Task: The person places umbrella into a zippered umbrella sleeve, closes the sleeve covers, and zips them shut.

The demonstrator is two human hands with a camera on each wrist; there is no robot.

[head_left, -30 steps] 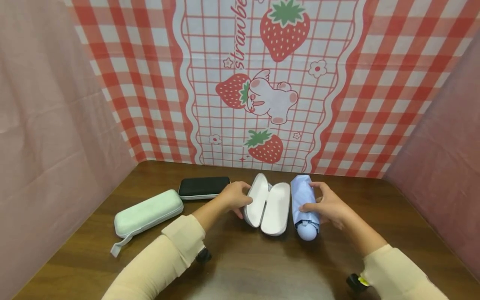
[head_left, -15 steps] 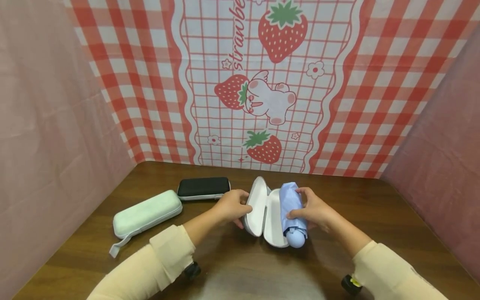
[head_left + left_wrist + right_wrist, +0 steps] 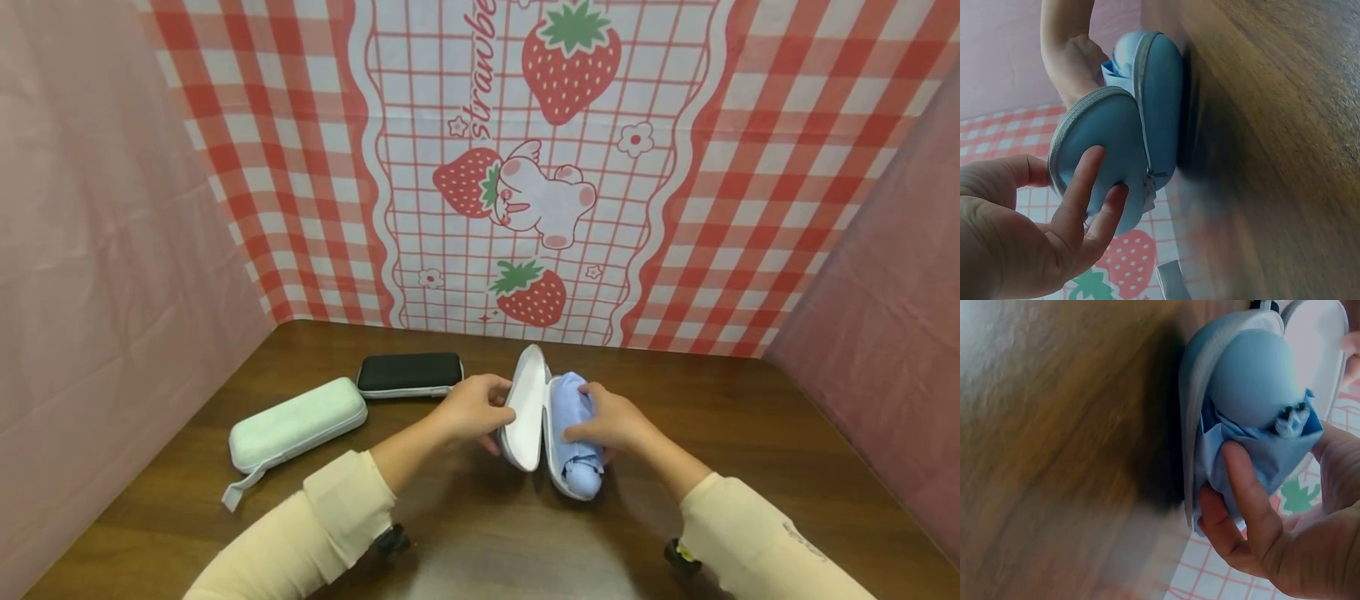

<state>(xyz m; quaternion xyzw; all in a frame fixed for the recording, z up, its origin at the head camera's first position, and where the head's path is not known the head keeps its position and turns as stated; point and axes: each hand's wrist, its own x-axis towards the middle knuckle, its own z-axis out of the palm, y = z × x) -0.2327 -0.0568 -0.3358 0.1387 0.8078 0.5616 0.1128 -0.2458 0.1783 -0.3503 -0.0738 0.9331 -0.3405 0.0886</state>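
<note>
A hard zip case (image 3: 529, 408), pale blue outside and white inside, stands unfolded in the middle of the table. Its raised lid half is held at the edge by my left hand (image 3: 475, 410), thumb on the inner side and fingers against the outer shell (image 3: 1107, 147). In the case's right half lies a folded light-blue umbrella (image 3: 573, 421), its round handle end (image 3: 1254, 378) toward me. My right hand (image 3: 611, 418) grips the umbrella from the right, thumb on top and fingers along its side. The far side of the umbrella is partly hidden by that hand.
Left of the case sit a mint-green zip case (image 3: 298, 423) with a wrist strap and a black case (image 3: 409, 374) behind it, both closed. A red checked strawberry cloth (image 3: 660, 250) hangs at the table's back edge.
The umbrella has moved left with my right hand, from beside the case into its right half. My left hand keeps holding the lid half, which now stands steeper.
</note>
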